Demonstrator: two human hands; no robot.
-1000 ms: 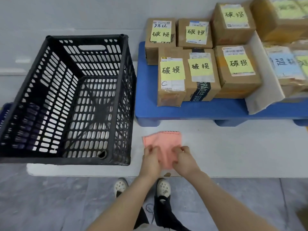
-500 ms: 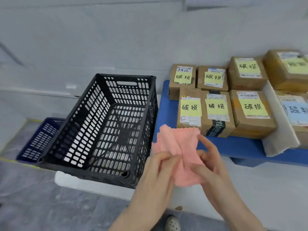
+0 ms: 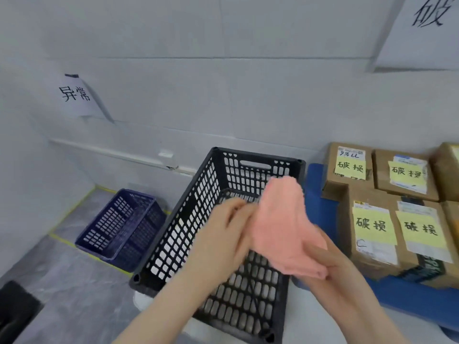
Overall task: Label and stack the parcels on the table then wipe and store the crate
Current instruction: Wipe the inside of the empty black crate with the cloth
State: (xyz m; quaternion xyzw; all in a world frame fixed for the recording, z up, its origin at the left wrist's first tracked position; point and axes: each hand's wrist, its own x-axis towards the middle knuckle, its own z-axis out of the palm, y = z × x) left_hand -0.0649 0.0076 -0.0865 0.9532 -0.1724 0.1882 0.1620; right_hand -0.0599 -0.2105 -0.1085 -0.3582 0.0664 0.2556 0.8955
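Both hands, left hand [image 3: 224, 240] and right hand [image 3: 330, 266], clutch a soft, crumpled pink cloth [image 3: 285, 227] above the slotted black plastic crate [image 3: 198, 202].

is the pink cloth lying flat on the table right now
No, the pink cloth is held up over the black crate between the left hand and right hand.

Bright, even, soft-shadowed indoor light; motion blur on the hands [image 3: 248, 234]; wide-angle bending at the edges.
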